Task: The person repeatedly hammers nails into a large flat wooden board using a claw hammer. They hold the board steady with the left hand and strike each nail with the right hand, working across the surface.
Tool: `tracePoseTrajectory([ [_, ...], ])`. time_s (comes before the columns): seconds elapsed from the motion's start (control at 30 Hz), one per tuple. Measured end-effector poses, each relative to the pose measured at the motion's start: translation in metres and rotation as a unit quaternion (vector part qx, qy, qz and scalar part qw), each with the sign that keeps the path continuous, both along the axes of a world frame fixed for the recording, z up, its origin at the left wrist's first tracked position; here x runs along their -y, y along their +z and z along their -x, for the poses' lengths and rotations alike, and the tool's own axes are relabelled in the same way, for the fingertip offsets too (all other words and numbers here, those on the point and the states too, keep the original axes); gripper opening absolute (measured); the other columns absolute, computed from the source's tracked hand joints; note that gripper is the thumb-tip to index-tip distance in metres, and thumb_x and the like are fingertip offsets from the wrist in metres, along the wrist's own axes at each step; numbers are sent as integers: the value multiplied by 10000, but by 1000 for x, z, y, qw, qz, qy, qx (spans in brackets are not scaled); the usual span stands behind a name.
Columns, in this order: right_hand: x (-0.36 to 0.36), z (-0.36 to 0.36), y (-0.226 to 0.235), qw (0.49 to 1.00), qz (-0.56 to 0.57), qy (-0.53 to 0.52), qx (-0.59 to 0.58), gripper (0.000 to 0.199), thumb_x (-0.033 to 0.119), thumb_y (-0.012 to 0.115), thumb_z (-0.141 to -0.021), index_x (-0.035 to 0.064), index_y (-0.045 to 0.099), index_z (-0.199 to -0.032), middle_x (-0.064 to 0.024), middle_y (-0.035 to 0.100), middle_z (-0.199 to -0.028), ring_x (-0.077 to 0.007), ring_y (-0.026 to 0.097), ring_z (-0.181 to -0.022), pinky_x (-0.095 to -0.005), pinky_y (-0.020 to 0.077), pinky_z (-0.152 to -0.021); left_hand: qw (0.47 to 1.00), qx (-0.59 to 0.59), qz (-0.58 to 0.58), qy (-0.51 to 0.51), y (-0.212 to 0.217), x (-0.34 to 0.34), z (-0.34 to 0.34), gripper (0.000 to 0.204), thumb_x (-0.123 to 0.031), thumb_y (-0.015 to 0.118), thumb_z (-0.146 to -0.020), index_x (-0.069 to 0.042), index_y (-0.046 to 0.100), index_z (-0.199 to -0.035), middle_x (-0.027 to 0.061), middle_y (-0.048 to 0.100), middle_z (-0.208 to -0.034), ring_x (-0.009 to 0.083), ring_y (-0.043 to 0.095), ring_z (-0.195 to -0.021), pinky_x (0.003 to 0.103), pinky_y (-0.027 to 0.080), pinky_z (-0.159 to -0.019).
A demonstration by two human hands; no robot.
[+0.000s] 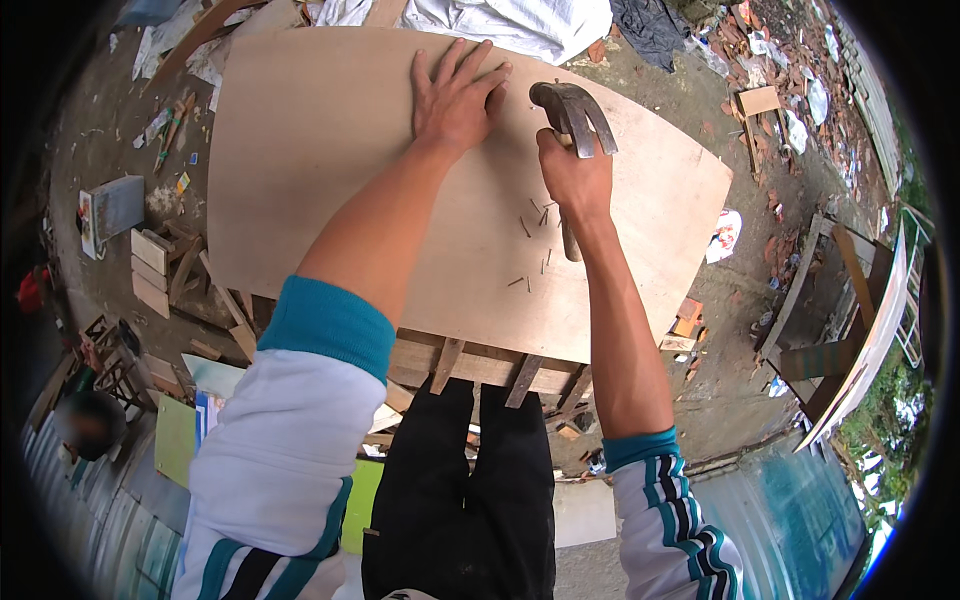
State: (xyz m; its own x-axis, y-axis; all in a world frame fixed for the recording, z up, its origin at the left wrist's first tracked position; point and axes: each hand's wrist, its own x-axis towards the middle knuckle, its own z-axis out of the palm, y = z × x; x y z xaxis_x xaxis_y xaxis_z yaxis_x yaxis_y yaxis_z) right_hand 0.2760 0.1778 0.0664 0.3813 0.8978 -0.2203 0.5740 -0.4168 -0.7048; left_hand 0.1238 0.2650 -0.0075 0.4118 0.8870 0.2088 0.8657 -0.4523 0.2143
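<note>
Left hand [455,100] flat near plywood sheet [300,150] far edge; right hand [578,175] grips hammer [572,110].

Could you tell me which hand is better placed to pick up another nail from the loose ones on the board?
Probably the left hand: it lies flat and free on the board, holding nothing. The right hand is closer to the nails but grips the hammer.

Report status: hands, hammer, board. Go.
Left hand flat on plywood board. Right hand gripping claw hammer, head raised. Loose nails scattered near right wrist.
</note>
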Motion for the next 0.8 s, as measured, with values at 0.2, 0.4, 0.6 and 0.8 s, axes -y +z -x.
tracePoseTrajectory([
  [0.2, -18, -10, 25, 981, 186, -8, -58, 404, 195, 595, -855, 55, 681, -1224, -216, 724, -1109, -390, 705, -1015, -440, 550, -892, 1000, -10, 8, 4, -4, 1, 0, 352, -403, 516, -1018, -341, 667, -1330, -40, 454, -1569, 229, 317, -1496, 611, 101, -1218],
  [0.4, -30, -29, 1, 961, 273, 41, -1, 444, 260, 608, -839, -41, 677, -1157, -268, 705, -1128, -417, 690, -1052, -437, 556, -920, 1000, 16, -8, -4, -5, 2, -11, 348, -394, 520, -1018, -331, 675, -1323, -32, 472, -1557, 238, 338, -1486, 584, 116, -1226],
  [0.6, -21, -34, 3, 972, 221, 72, 46, 414, 283, 621, -838, -56, 715, -1057, -277, 723, -1050, -412, 708, -1025, -433, 576, -892, 1000, -5, -10, -6, 0, 3, -14, 347, -397, 523, -1018, -324, 673, -1323, -30, 462, -1564, 242, 341, -1484, 562, 123, -1230],
  [0.8, -1, -48, 25, 978, 188, 54, 67, 343, 251, 640, -845, 12, 729, -1075, -257, 733, -942, -422, 717, -916, -465, 577, -831, 999, -30, -1, -35, 3, -7, 2, 435, -475, 557, -989, -203, 664, -1311, 30, 472, -1536, 236, 352, -1469, 540, 111, -1227],
])
